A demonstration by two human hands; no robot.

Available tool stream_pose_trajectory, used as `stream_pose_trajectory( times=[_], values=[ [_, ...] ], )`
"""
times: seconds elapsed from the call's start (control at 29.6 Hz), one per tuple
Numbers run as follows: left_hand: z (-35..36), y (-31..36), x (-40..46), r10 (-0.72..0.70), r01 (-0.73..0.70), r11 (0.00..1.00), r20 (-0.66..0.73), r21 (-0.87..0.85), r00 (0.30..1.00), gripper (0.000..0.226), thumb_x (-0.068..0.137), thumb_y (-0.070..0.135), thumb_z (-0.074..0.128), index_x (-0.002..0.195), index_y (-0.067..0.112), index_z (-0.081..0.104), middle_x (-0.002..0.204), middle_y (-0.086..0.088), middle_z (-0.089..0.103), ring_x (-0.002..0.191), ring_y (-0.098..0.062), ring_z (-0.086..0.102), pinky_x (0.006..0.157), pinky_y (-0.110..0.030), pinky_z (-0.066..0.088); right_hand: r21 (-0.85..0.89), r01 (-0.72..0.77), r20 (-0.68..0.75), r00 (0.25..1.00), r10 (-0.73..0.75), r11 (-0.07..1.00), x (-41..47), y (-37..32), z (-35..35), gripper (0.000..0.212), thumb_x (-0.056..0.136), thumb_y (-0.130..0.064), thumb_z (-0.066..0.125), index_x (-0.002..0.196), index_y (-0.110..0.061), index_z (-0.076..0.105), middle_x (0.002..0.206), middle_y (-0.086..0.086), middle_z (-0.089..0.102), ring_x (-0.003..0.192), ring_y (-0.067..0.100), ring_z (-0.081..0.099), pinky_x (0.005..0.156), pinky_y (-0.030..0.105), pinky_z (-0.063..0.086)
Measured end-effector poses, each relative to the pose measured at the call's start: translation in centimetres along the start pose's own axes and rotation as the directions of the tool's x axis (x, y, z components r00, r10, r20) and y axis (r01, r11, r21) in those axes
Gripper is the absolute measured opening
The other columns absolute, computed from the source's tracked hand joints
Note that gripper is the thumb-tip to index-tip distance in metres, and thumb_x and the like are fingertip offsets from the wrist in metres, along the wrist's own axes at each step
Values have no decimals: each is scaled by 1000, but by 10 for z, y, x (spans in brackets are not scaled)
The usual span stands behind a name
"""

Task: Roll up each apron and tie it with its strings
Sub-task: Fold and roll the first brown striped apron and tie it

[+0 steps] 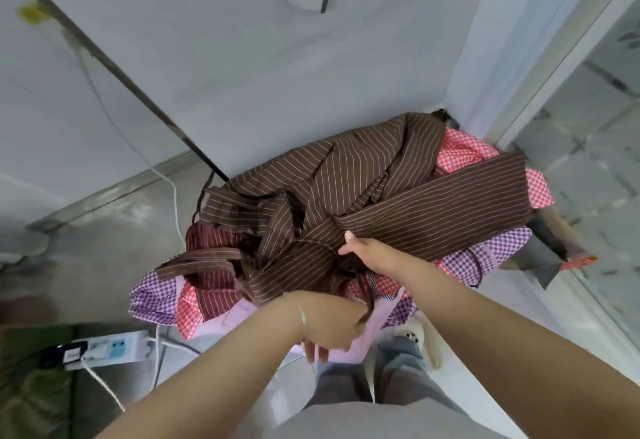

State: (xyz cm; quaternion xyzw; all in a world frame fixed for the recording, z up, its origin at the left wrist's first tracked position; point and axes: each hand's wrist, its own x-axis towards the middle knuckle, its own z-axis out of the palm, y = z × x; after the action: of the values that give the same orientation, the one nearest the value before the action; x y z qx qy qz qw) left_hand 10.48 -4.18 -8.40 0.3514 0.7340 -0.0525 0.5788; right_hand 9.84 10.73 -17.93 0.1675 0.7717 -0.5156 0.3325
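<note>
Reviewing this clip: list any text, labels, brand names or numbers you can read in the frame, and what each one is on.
No text is readable.
Power strip on the floor: a small white label with dark marks, too blurred to read.
Aprons in the pile: stripes and checks only, no lettering visible.
Wall: a yellow patch at upper left, no legible marking.

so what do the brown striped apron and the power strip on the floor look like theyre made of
Brown striped apron: thin woven cloth, likely cotton or a blend; it creases and drapes softly, matte, with fine pale stripes. Power strip: hard white plastic by its look, a smooth, boxy casing with a slight sheen.
</note>
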Motion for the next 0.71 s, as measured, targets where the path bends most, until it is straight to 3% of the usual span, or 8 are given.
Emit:
stream_pose_trajectory(
  times=[0.17,0.24,0.3,0.34,0.37,0.51,0.61,0.71],
  values=[
    [16,20,13,102,-146,966,206,211,973,39,101,33,41,109,0,59,96,-10,58,77,-20,54,67,-29,42,-109,38,93,995,-28,993,-6,-6,-6,48,102,-48,33,120,-20,68,147,4,45,138,22,36,109,30,24],
    [0,-3,16,143,-93,968,-208,235,968,28,99,25,46,107,3,62,101,-10,60,89,-22,58,75,-32,45,-271,88,96,993,-64,959,-7,3,-1,30,95,-32,57,115,-12,69,139,7,52,135,23,40,108,28,30],
    [-14,-37,15,44,-43,999,-762,21,646,23,93,32,57,106,14,60,113,-6,55,107,-23,51,89,-35,42,-479,57,2,998,-64,876,-5,18,10,22,86,-28,68,105,-18,67,138,6,45,129,25,40,107,35,35],
    [-19,-54,17,-53,5,998,-877,-58,478,32,89,38,61,114,18,56,120,-4,50,113,-23,46,93,-37,41,-545,18,-61,996,-61,838,-5,21,14,18,84,-32,69,97,-22,63,132,4,42,123,25,41,104,38,38],
    [-24,-70,18,-120,73,993,-885,-97,450,46,88,43,63,125,19,50,127,-5,46,118,-25,43,97,-39,40,-571,-31,-131,990,-54,821,-8,23,21,18,84,-36,68,91,-23,58,124,3,42,116,24,43,99,40,41],
    [-33,-109,30,-320,191,942,-571,-275,756,57,90,47,59,135,17,42,129,-8,54,117,-28,54,94,-41,47,-537,-2,-377,895,-238,843,-14,8,39,12,96,-32,53,95,-20,51,109,1,53,85,20,58,79,38,50],
    [-28,-113,32,-174,72,980,-616,-188,768,25,93,34,56,112,19,56,104,-4,64,99,-26,62,82,-39,51,-551,225,-395,779,-488,804,-12,-8,47,40,95,-11,48,134,-23,46,139,-3,42,65,16,56,61,34,51],
    [-18,-107,30,35,-20,999,-707,30,706,13,95,23,50,105,16,54,89,-5,66,84,-28,63,73,-41,52,-602,248,-280,825,-491,759,-4,-28,44,57,92,-7,47,145,-26,36,142,-3,41,73,21,61,59,33,48]
  ],
)
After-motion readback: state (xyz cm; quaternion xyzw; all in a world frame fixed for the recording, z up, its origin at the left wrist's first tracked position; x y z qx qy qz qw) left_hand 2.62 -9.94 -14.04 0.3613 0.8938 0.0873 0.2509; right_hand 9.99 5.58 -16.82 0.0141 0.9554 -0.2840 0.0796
